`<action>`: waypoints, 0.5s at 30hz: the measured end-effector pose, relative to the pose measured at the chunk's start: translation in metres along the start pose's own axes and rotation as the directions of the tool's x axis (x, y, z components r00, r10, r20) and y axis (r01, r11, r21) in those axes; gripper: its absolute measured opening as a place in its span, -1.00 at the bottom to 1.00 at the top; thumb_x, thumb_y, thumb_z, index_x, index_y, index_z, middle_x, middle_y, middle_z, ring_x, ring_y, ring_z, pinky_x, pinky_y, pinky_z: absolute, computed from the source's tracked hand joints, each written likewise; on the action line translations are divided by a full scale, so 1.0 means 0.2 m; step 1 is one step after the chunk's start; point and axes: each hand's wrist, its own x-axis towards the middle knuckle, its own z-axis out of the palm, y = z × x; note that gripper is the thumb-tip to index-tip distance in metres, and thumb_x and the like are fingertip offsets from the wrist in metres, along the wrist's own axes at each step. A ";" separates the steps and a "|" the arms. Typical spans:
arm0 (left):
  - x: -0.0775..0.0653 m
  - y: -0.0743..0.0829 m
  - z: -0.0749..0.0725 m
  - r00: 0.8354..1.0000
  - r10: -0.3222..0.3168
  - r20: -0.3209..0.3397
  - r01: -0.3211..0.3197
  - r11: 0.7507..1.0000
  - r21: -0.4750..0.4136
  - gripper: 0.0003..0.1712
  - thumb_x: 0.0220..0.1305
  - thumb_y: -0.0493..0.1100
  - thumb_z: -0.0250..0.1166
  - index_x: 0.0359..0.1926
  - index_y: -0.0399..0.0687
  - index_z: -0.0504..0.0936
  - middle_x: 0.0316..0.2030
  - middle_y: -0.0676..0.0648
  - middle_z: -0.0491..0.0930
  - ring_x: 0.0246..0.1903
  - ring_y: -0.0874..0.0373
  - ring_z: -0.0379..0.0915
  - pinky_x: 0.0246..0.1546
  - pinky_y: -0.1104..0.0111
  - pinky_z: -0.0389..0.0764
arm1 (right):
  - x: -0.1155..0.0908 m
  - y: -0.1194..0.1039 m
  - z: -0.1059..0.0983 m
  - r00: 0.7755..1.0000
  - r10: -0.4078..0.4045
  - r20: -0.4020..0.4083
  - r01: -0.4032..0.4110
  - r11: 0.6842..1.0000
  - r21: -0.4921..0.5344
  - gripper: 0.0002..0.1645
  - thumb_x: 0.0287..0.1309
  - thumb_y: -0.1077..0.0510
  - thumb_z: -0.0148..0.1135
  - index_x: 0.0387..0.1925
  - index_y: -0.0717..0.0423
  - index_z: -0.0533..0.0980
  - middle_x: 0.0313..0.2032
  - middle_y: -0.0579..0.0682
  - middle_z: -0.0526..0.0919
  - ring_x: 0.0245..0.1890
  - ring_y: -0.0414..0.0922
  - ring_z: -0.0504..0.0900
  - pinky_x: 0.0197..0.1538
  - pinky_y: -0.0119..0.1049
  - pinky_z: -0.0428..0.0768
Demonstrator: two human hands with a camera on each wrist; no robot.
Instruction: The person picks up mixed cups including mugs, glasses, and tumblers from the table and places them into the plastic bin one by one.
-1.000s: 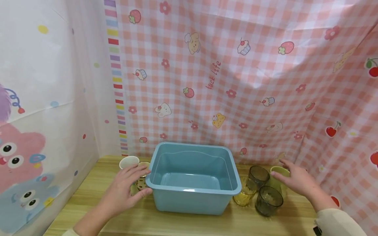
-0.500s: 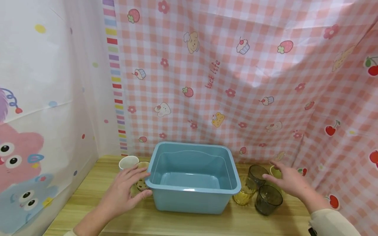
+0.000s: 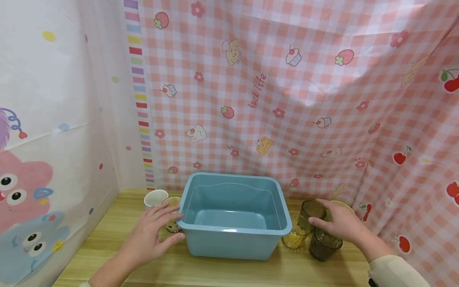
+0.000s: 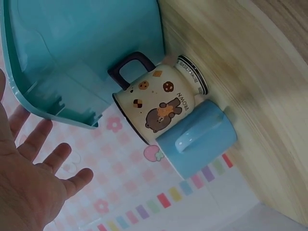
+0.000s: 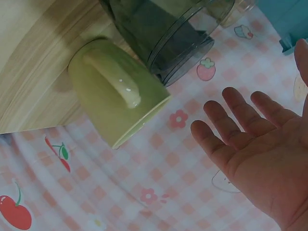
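Note:
A blue plastic tub (image 3: 234, 245) stands mid-table with bare floor inside. My left hand (image 3: 150, 231) hovers at its left rim, fingers spread and holding nothing; whether a fingertip touches the rim I cannot tell. Beneath that hand stand a cream mug with a bear print (image 4: 161, 103) and a light blue mug (image 4: 199, 139). Over the cups at the right, my right hand (image 3: 340, 223) is loosely extended and empty. Below it are two dark tinted glasses, a rear one (image 3: 312, 209) and a front one (image 3: 322, 249), beside an amber glass (image 3: 295, 237). A green mug (image 5: 113, 91) is partly hidden behind this hand.
The wooden table (image 3: 161, 271) carries everything. A pink checked cloth (image 3: 251, 131) hangs closely behind the tub and continues along the right side. On the left hangs a white printed cloth (image 3: 82, 159).
My right hand has moved left, from over the green mug to over the dark glasses. The left hand has stayed nearly still by the tub's left rim.

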 end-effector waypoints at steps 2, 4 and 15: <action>0.00 0.00 0.00 1.000 0.007 -0.005 -0.007 1.000 0.001 -0.42 0.13 0.11 0.62 0.15 0.05 0.76 0.27 -0.09 0.71 0.36 -0.33 0.52 0.30 -0.38 0.43 | 0.00 -0.02 0.01 1.000 -0.016 0.009 0.016 1.000 -0.012 0.03 0.32 -0.38 0.38 0.45 0.33 0.43 0.21 0.38 0.70 0.16 0.33 0.72 0.16 0.30 0.67; -0.01 -0.01 0.00 1.000 0.018 -0.014 -0.018 1.000 -0.001 -0.42 0.12 0.10 0.63 0.14 0.05 0.77 0.26 -0.09 0.72 0.36 -0.33 0.52 0.28 -0.34 0.45 | 0.01 -0.04 0.01 0.999 -0.029 0.034 0.030 1.000 -0.004 0.05 0.32 -0.40 0.36 0.46 0.34 0.41 0.25 0.40 0.66 0.20 0.35 0.69 0.18 0.31 0.65; -0.03 0.00 0.00 0.999 0.028 -0.029 -0.028 1.000 0.005 -0.47 0.08 0.09 0.65 0.09 0.14 0.79 0.23 -0.06 0.74 0.34 -0.28 0.54 0.30 -0.27 0.42 | 0.02 -0.09 0.07 0.991 -0.125 0.037 0.123 0.991 0.055 0.00 0.25 -0.27 0.50 0.39 0.41 0.47 0.30 0.38 0.64 0.28 0.35 0.65 0.29 0.29 0.60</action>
